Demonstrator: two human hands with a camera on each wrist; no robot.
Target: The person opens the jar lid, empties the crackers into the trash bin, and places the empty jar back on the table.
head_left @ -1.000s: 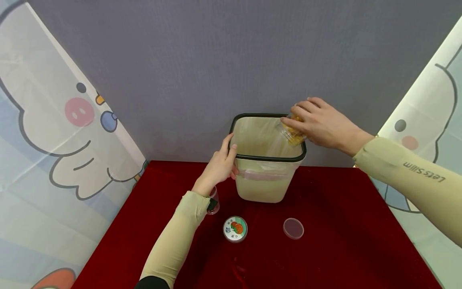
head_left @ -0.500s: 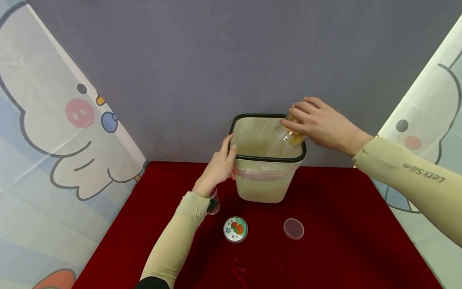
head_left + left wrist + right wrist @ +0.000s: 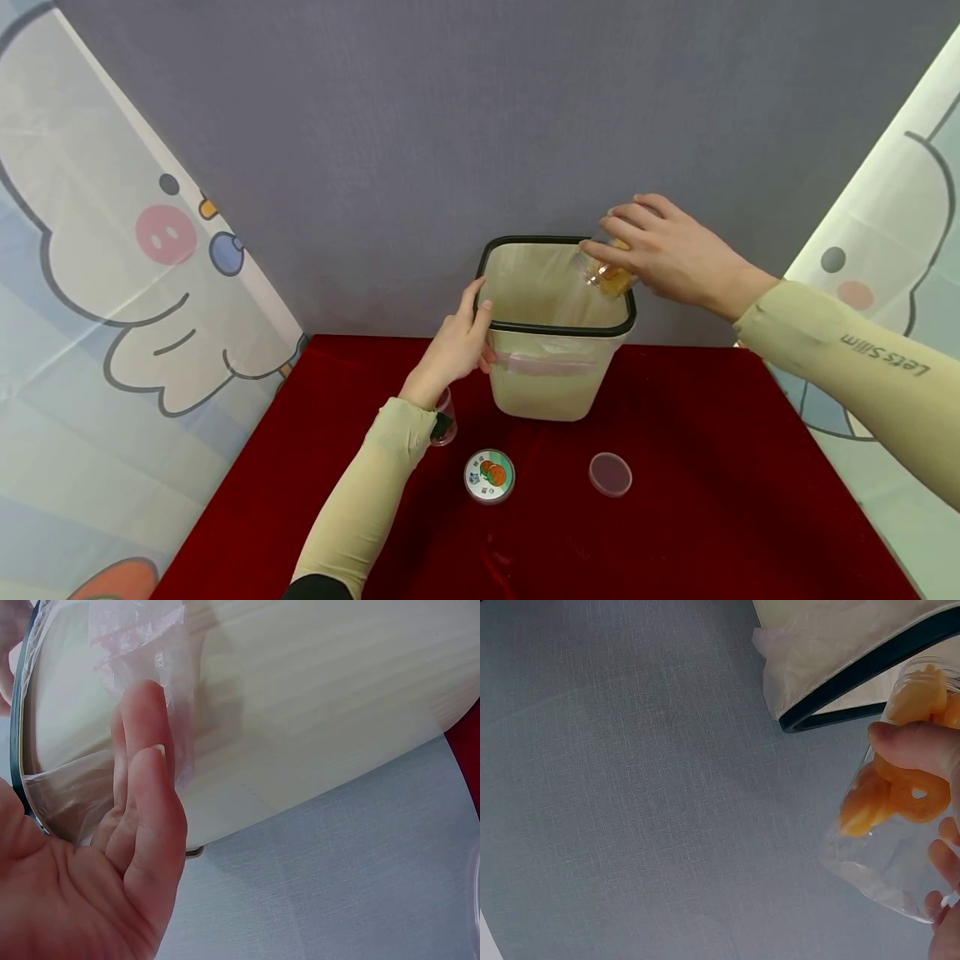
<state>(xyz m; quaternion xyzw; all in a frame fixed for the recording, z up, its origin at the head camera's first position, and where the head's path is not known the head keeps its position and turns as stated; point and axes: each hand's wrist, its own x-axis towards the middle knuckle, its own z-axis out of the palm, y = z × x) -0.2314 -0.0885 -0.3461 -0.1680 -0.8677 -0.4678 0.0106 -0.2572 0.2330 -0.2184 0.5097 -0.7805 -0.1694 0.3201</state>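
Now the right hand (image 3: pixel 667 250) grips the tipped jar (image 3: pixel 606 271) of orange pieces over the bin (image 3: pixel 555 329) while the left hand (image 3: pixel 453 350) lies flat-fingered against its side; best to keep the mouth inside the rim.

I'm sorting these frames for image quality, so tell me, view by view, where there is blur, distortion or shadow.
Head view: evenly lit, wide-angle bending at the edges, the bin sharp. Left wrist view: the left hand is close and soft, shading the bin wall. Right wrist view: the clear jar of orange pieces in the right hand is in focus, its bottom faintly glinting.
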